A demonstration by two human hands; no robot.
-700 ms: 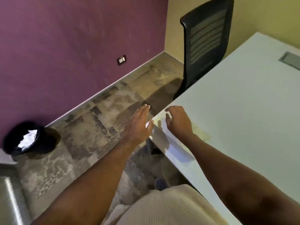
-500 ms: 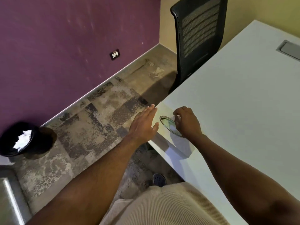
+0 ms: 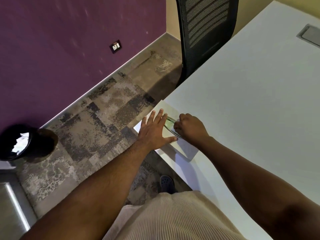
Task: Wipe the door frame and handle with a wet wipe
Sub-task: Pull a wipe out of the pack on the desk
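Observation:
A flat white wet wipe pack (image 3: pixel 187 150) lies on the near left corner of the white table (image 3: pixel 259 101). Its oval opening (image 3: pixel 169 125), dark-rimmed and greenish inside, faces up. My left hand (image 3: pixel 155 131) rests flat on the pack's left side with the fingers spread, the thumb along the near edge. My right hand (image 3: pixel 189 129) is curled, its fingertips pinched together inside the opening on a pale bit of wet wipe. No door frame or handle is in view.
A black mesh office chair (image 3: pixel 206 32) stands against the table's far left side. On the patterned carpet by the purple wall sits a black waste bin (image 3: pixel 26 144) holding white paper. A wall socket (image 3: pixel 115 46) is low down. My dark shoe (image 3: pixel 167 184) shows under the table edge.
My left hand has come from beside the table corner onto the pack and lies flat on it. My right hand has opened the oval flap and pinched into the opening. The view tilted downward.

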